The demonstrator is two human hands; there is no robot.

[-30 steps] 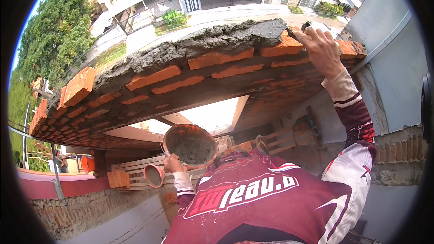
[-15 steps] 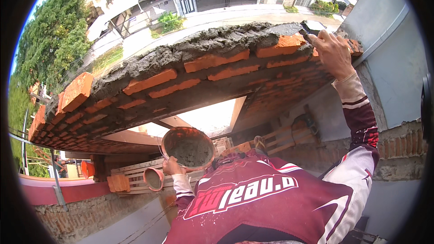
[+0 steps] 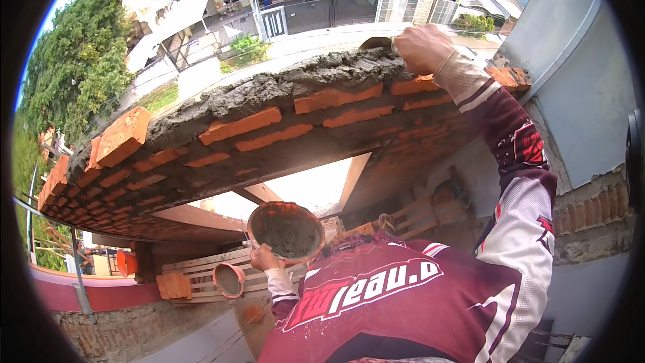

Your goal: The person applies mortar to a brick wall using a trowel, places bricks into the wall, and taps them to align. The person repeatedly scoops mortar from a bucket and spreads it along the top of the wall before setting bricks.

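My right hand [image 3: 422,50] is closed around a trowel, its grip hidden in my fist. The dark trowel blade [image 3: 376,43] points left, at the grey mortar bed [image 3: 269,89] on top of a red brick wall [image 3: 349,105]. Lower down, my left hand [image 3: 266,257] grips the edge of an orange bucket [image 3: 320,230] tilted beside my chest. Wet grey mortar [image 3: 290,236] lies inside it. Toward the left end of the wall, a larger orange brick [image 3: 123,136] sits on top; another brick [image 3: 514,78] is near the right end.
A smaller bucket [image 3: 228,279] of mortar stands on wooden slats [image 3: 201,271] below. Stacked bricks [image 3: 175,286] are beside it. A framed opening [image 3: 302,185] is under the wall. A grey wall [image 3: 571,94] rises at the right. Beyond lie a street, houses and trees [image 3: 80,54].
My right hand has moved left along the wall top with the trowel, away from the right end. My left hand still holds the bucket; the whole view has shifted slightly.
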